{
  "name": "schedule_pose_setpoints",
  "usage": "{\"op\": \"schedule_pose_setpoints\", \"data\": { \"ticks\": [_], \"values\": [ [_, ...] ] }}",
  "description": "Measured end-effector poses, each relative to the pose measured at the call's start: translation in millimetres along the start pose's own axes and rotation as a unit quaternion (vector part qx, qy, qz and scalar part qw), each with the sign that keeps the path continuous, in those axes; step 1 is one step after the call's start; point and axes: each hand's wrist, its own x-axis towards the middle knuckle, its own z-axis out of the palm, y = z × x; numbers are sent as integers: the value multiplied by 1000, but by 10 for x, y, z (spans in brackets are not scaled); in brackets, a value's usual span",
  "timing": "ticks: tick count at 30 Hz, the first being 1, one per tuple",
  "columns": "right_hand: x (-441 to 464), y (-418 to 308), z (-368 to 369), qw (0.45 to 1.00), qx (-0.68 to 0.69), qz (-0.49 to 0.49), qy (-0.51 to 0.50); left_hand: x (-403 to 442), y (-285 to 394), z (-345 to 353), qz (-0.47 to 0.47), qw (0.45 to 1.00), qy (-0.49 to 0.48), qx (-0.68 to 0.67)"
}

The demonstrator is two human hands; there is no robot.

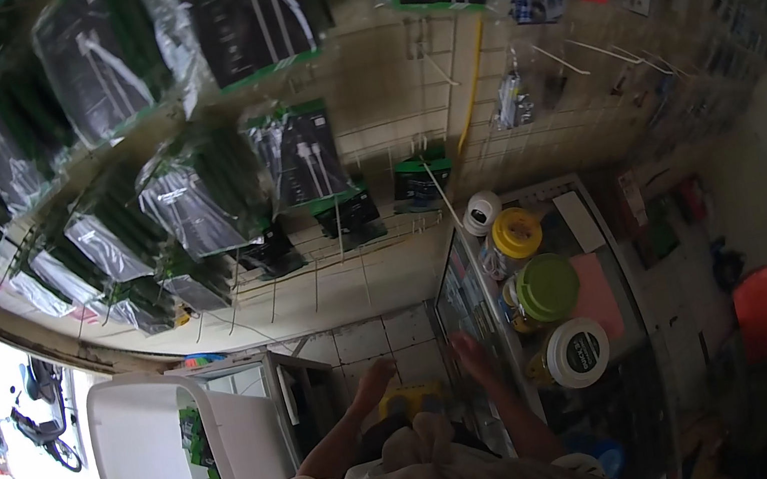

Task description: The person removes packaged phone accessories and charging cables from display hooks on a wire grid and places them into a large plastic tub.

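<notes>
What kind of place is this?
It looks like a small shop, maybe one selling phone bits. Packets with white cables hang in rows on the wall, a glass-topped case holds jars with coloured lids, and a parked motorbike shows outside.

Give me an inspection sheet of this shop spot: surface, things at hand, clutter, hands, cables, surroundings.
Surface: glass-topped counter on the right, partly covered.
Things at hand: nothing seen held; four lidded jars stand on the counter, capped white, yellow, green and white with a dark label.
Clutter: pink sheet and pale sheet beside the jars; green packets in a white container.
Hands: left hand and right hand apart, fingers blurred.
Cables: packaged ones hang on the wall; loose, nothing seen on the counter.
Surroundings: motorcycle outside, left.
</notes>
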Motion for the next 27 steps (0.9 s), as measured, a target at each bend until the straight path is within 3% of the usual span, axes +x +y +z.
{"op": "schedule_pose_setpoints", "data": {
  "ticks": [2,5,7,8,10,14,16,20,22,27],
  "values": [
    [273,-96,-36,996,93,-14,0,276,600,-93,2,998,-9,-66],
    [535,-509,-112,994,86,-62,21,618,1115,-180,61,988,-21,-139],
    [621,-986,-140,981,156,-106,40,852,1432,-243,196,969,62,-134],
    [740,-1107,-194,981,154,-109,43,948,1633,-314,200,968,60,-136],
    [1020,-1318,-260,968,124,-205,81,1155,1966,-526,210,952,136,-175],
    [1660,-1674,-314,953,143,-239,116,1698,2126,-726,227,941,195,-156],
    [1902,-1721,-316,973,28,-176,146,1925,2094,-742,258,935,234,-72],
    [2341,-1682,-294,974,41,-184,122,2264,2072,-740,266,923,275,-30],
    [2554,-1615,-287,962,82,-252,71,2408,2092,-722,249,928,272,-47],
    [2775,-1574,-313,964,49,-251,69,2651,2051,-694,234,929,283,-52]
  ]
}}
